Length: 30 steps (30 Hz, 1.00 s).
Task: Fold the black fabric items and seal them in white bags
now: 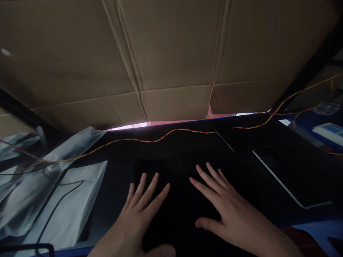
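Note:
Both palms face down over a very dark black surface (178, 149), fingers spread. My left hand (144, 218) is open and holds nothing, its thumb pointing inward. Opposite it, my right hand (221, 202) is open too, with a gap between the two hands. A darker black patch, perhaps cloth, lies under and between them; its outline is hard to make out. To the right of my right hand lies a flat dark panel with a pale edge (289, 176), like a tablet or screen. Another thin dark panel (232, 138) lies behind it.
Clear plastic bags (74, 202) with pale contents lie at the left, a black cable (53, 211) across them. A twisted red-and-yellow wire (149, 140) runs along the back. Cardboard (170, 48) stands behind, between dark frame bars (314, 63). A white-and-blue box (337, 135) is at the right.

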Available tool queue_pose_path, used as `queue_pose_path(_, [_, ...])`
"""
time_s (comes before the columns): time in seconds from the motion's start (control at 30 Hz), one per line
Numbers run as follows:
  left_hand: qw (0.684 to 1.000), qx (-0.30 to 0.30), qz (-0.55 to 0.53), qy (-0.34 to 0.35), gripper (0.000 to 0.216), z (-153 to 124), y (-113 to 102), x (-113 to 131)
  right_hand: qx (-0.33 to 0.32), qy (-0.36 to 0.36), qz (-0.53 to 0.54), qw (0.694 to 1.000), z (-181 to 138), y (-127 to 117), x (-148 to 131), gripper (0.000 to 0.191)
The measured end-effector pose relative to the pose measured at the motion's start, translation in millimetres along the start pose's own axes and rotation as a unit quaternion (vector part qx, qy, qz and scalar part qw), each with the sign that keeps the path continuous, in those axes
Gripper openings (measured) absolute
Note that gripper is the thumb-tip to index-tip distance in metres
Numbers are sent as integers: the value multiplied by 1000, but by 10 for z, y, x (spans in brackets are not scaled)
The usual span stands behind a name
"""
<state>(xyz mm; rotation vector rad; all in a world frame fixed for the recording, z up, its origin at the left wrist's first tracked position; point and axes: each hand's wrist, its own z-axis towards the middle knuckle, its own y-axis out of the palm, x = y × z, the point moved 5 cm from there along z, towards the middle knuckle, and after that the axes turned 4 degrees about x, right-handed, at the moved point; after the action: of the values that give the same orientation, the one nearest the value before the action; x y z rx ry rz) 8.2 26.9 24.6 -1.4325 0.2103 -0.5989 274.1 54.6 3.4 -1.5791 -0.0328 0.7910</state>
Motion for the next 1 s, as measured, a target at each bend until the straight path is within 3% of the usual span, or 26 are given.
queue_pose_path(0.17, [999, -36, -34, 2, 101, 138, 198, -100, -55, 18, 5, 998, 44, -16, 157, 106])
queue_pose_path(0.23, [998, -34, -43, 5, 101, 183, 181, -149, -53, 21, 14, 998, 85, -104, 193, 100])
queue_pose_path(0.33, [1000, 6, -15, -11, 76, 328, 64, -212, 49, 19, -2, 999, 207, -308, 243, 62])
queue_pose_path(0.43, [995, 66, 56, -56, 49, 554, -29, -332, 180, 36, -69, 981, 360, -475, 395, 49])
queue_pose_path(0.63, [979, 124, 129, -100, 61, 838, -104, -668, 239, 61, -122, 961, 573, -628, 803, 45])
queue_pose_path(0.77, [965, 189, 155, -91, 35, 752, -330, -610, 267, 35, -130, 954, 493, -803, 733, 29])
queue_pose_path(0.87, [947, 262, 165, -80, 29, 532, -464, -432, 346, 1, -132, 929, 272, -866, 557, 23])
queue_pose_path(0.93, [942, 291, 163, -32, 25, 362, -453, -318, 390, -27, -136, 910, 82, -805, 479, 18])
queue_pose_path(1.0, [948, 276, 153, 28, 24, 212, -355, -270, 369, -34, -139, 918, -63, -650, 489, 17])
